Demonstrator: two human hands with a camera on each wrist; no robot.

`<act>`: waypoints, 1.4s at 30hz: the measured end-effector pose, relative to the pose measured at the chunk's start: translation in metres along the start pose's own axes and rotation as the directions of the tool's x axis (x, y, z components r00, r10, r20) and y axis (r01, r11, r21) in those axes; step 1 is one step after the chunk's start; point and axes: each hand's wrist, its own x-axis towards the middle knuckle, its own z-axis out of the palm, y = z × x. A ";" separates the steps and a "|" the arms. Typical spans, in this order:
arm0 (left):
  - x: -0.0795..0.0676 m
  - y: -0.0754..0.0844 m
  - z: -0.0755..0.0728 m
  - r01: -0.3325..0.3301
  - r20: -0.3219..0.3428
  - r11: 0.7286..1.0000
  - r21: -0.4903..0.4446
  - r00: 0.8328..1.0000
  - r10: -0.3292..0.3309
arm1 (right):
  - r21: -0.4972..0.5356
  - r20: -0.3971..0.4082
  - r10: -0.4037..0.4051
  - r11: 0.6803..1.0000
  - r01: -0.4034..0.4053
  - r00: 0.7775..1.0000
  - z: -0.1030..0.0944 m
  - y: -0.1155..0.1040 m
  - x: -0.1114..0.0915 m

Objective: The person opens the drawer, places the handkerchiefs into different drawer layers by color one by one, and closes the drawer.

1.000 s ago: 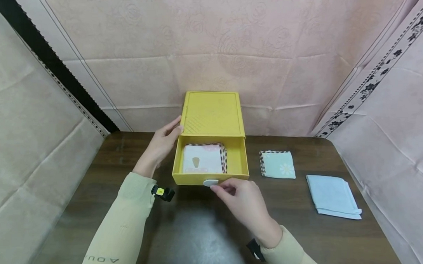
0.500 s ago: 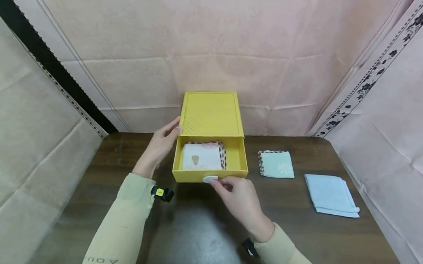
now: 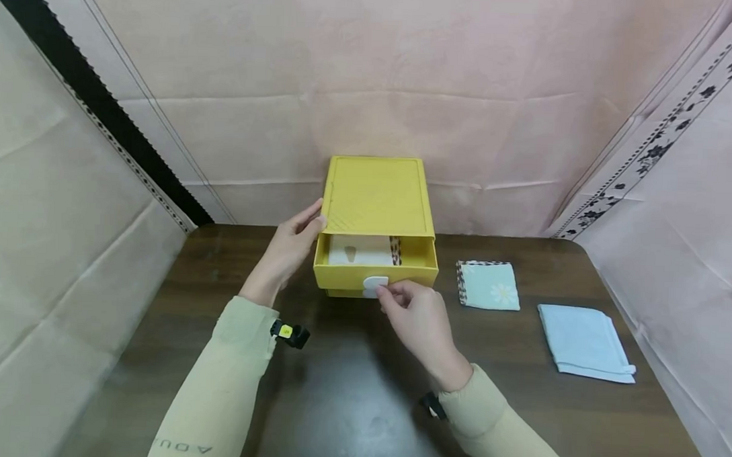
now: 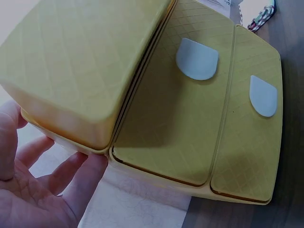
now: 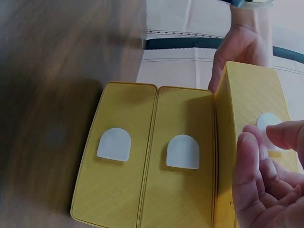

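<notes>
A yellow drawer cabinet stands at the table's back. Its top drawer is partly out and holds a folded white cloth with a checkered edge; the cabinet top hides the cloth's rear. My right hand pinches the white handle on that drawer between thumb and fingers. The left hand rests against the cabinet's left side, its fingers extended along the wall in the left wrist view. Two lower drawers with white handles are shut, as the right wrist view shows.
Right of the cabinet lies a folded mint cloth with a flower and checkered edge. Farther right is a folded light blue cloth. The brown table meets patterned cloth hangings at the back and sides.
The top drawer has slid back into the cabinet, covering more of the white cloth. My right hand has moved forward with its handle. The left hand stays at the cabinet's side.
</notes>
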 end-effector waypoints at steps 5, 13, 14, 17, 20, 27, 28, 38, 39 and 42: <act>0.002 0.006 0.002 -0.020 0.009 1.000 -0.003 1.000 0.020 | -0.015 -0.030 -0.025 1.000 0.025 0.999 0.000 0.000 0.014; 0.001 0.007 0.000 -0.008 0.001 1.000 -0.016 1.000 0.008 | -0.026 -0.039 -0.026 0.999 0.025 0.999 0.003 0.000 0.046; 0.002 0.006 0.001 -0.006 0.005 1.000 -0.030 1.000 0.006 | -0.025 -0.035 -0.017 1.000 0.016 0.999 0.003 0.000 0.050; 0.001 0.003 0.002 0.014 0.021 0.998 -0.062 1.000 -0.012 | -0.023 -0.004 0.030 0.999 -0.030 1.000 0.003 0.002 0.054; 0.000 -0.002 0.003 0.037 0.032 0.998 -0.057 0.999 -0.035 | -0.029 0.021 0.065 0.998 -0.064 0.998 0.004 0.004 0.053; 0.001 0.000 0.001 0.030 0.026 0.999 -0.029 0.999 -0.030 | -0.031 -0.005 0.048 0.998 -0.048 0.999 0.005 0.006 0.052; 0.001 0.001 0.001 0.025 0.026 0.999 -0.032 0.999 -0.024 | -0.030 -0.004 0.045 0.999 -0.045 0.999 0.005 0.006 0.053; 0.005 0.007 0.001 -0.062 0.032 0.996 -0.060 0.997 0.064 | -0.047 0.008 0.035 0.998 -0.035 0.999 0.002 0.005 0.053; 0.005 0.007 0.000 -0.060 0.030 0.996 -0.066 0.998 0.062 | -0.048 0.014 0.039 0.998 -0.038 0.999 0.002 0.005 0.052; 0.005 0.005 0.000 -0.052 0.014 0.996 -0.073 0.999 0.053 | -0.051 0.025 0.048 0.998 -0.047 0.999 0.002 0.006 0.050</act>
